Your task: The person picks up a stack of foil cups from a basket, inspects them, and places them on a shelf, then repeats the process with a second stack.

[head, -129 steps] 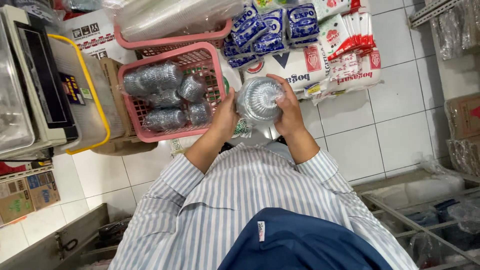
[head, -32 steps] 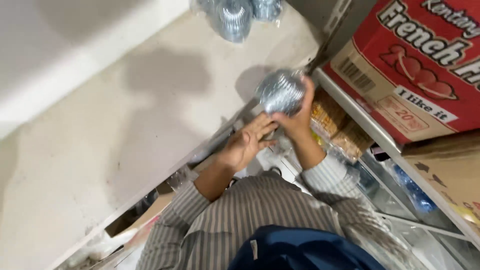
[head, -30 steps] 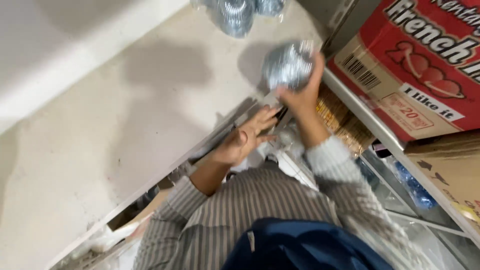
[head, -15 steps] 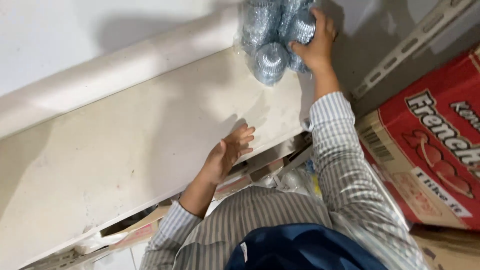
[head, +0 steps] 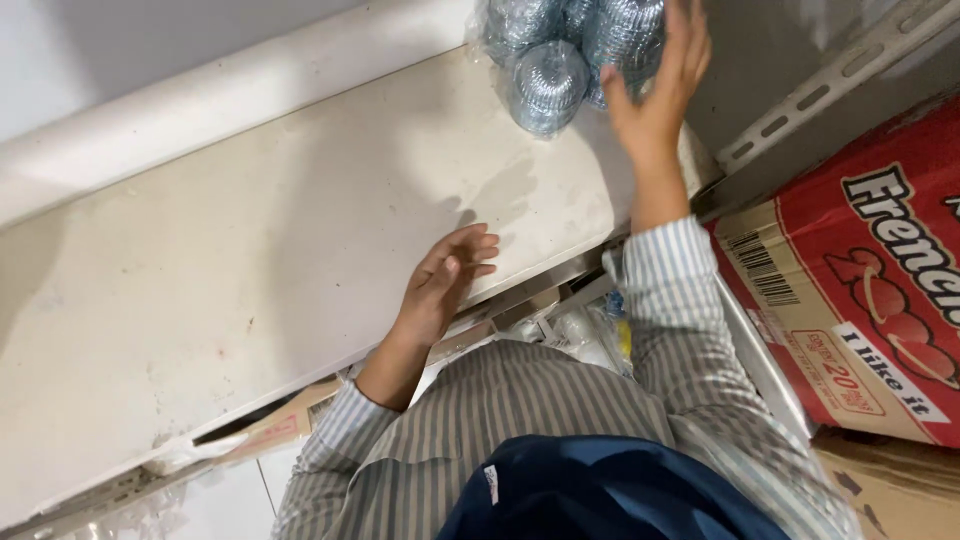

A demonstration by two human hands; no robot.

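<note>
Head view: right hand point(head: 655, 95), fingers open, touches four wrapped foil stacks point(head: 548, 85); left hand point(head: 445, 280) open on shelf point(head: 250, 280).

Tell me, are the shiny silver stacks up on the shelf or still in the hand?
On the shelf. The silver stacks lie bunched on the white shelf, and the right hand is spread open against them, not gripping.

2 hands point(head: 655, 95), 1 red carton point(head: 860, 280).

Shiny silver foil cups in clear glossy plastic wrap point(head: 560, 60); matt off-white shelf top point(head: 250, 270), rough and stained; printed red cardboard box point(head: 880, 290), slightly glossy; striped grey cloth shirt sleeve point(head: 690, 320); perforated matt metal rack post point(head: 840, 75).
</note>
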